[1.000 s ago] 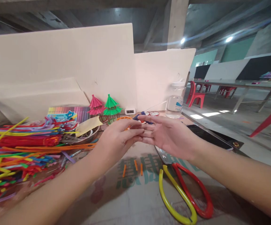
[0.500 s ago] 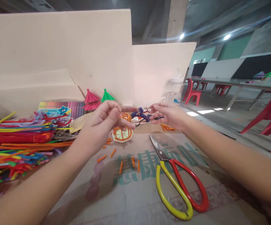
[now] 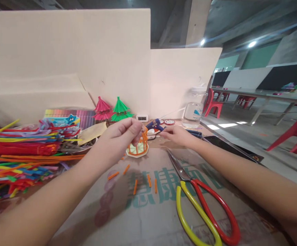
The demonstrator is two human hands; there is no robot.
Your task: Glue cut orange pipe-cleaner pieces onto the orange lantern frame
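Note:
My left hand (image 3: 126, 135) is closed in a pinch above the cardboard, and whatever its fingertips hold is hidden. Just behind it stands a small orange frame of pipe-cleaner pieces (image 3: 138, 149) on a pale base, its upper part partly covered by the fingers. My right hand (image 3: 177, 135) reaches forward with its fingers stretched out, close to the handle of a blue hot glue gun (image 3: 153, 124); I cannot tell if they touch it. Several short orange pipe-cleaner pieces (image 3: 135, 187) lie on the cardboard (image 3: 128, 222). Scissors (image 3: 186, 176) with yellow and red handles rest nearer me.
Bundles of coloured pipe cleaners (image 3: 22, 147) fill the left side, before a marker set (image 3: 63, 119). Pink (image 3: 103, 108) and green (image 3: 121, 109) tiered ornaments stand behind. A clear bottle (image 3: 193, 107) and a dark phone-like slab (image 3: 230, 148) are at right.
My right hand has lowered and moved toward the glue gun's handle. The left hand stays pinched, shifted slightly right and down. The view has turned a little.

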